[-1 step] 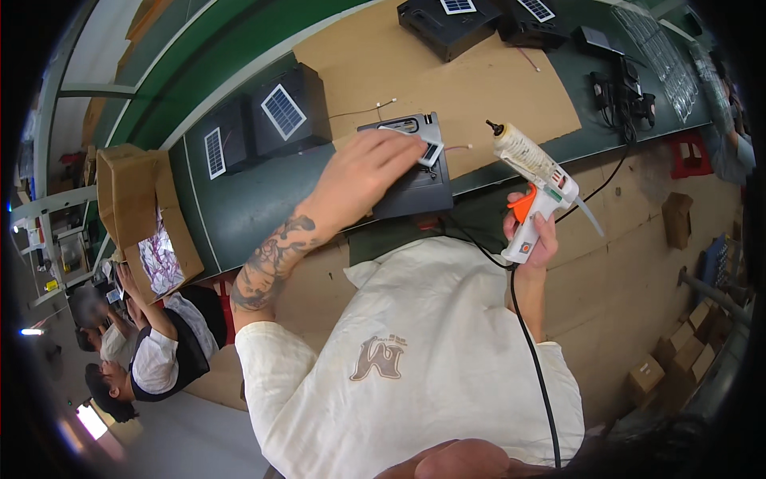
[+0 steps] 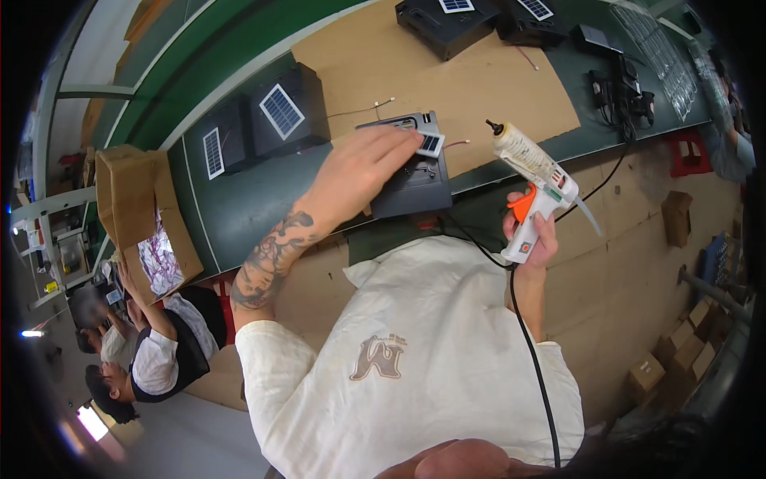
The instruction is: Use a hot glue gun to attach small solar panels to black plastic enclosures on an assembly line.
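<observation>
The left hand (image 2: 363, 172) covered most of the near edge of the dark housing (image 2: 415, 188) beneath it, so whatever its palm pressed could not be told. The right hand (image 2: 533, 231) wrapped the glue gun (image 2: 535, 180) grip, hiding the grip. Beyond the right hand, the small dark parts (image 2: 618, 92) were too blurred to identify. The black box (image 2: 447, 20) farthest from the left hand was cut by the edge.

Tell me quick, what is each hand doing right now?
Left hand: open, flat on the dark box, fingertips at its small solar panel.
Right hand: closed around the glue gun.
</observation>
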The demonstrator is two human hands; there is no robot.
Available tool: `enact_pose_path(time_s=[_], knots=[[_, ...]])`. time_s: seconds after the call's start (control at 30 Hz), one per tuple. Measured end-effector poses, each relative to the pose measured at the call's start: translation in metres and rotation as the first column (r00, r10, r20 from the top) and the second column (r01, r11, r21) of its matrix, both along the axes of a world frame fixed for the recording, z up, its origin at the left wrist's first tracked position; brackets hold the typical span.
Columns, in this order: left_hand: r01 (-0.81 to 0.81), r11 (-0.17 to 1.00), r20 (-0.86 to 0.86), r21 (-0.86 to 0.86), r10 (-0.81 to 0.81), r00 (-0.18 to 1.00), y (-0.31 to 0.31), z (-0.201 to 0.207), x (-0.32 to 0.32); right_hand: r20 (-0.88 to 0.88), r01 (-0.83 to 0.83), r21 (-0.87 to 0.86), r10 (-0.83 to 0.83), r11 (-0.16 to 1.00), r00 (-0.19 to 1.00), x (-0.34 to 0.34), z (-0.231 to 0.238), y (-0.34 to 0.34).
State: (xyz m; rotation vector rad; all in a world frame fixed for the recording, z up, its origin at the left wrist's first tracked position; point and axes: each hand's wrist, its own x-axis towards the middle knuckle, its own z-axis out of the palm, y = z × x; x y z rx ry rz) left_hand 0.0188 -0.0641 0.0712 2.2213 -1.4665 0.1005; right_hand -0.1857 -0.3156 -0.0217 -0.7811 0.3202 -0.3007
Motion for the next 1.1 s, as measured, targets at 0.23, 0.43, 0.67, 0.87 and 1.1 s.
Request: enact_pose_path(time_s=[0.23,0.43,0.67,0.87,1.1], knots=[[-0.09,0.99,-0.258,-0.112,0.058,0.964,0.005,-0.005,0.027,-0.031,0.047,0.002,-0.047,0.999,0.998,-0.004,0.003,-0.001],[-0.215,0.964,-0.48,-0.153,0.118,0.869,0.011,-0.024,0.023,-0.07,-0.105,-0.217,0.092,0.97,0.993,-0.002,0.045,0.005],[-0.337,0.905,-0.702,-0.258,0.065,0.71,0.023,-0.04,0.019,-0.131,-0.295,-0.275,0.268,0.915,0.954,0.006,0.071,0.019],[-0.398,0.854,-0.748,-0.335,0.016,0.663,0.022,-0.054,0.018,-0.164,-0.336,-0.42,0.294,0.843,0.942,0.019,0.081,0.041],[-0.338,0.857,-0.585,-0.388,0.055,0.809,0.024,-0.065,0.02,-0.263,-0.467,-0.462,0.387,0.754,0.884,0.026,0.102,0.04]])
